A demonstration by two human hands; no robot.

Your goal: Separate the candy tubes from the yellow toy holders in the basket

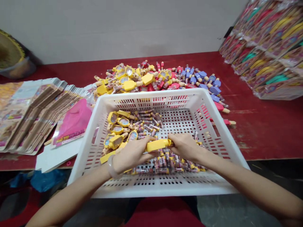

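Observation:
Over a white plastic basket (153,190), my left hand (133,153) grips the body of a yellow toy piece (157,144). My right hand (183,145) pinches at the right end of that piece; what lies between its fingers is too small to tell. Yellow mirror-like toys (113,142) with spotted handles lie in the basket's left part, beside my left hand. Small clear tubes with yellow ends (163,160) are scattered under and around both hands.
Behind the basket, yellow, red and purple toys (130,85) are heaped on the red table (251,126). Folded printed cards (42,110) and a pink packet (75,121) lie left. Packaged goods (272,53) are stacked at right, and a bowl (14,60) stands far left.

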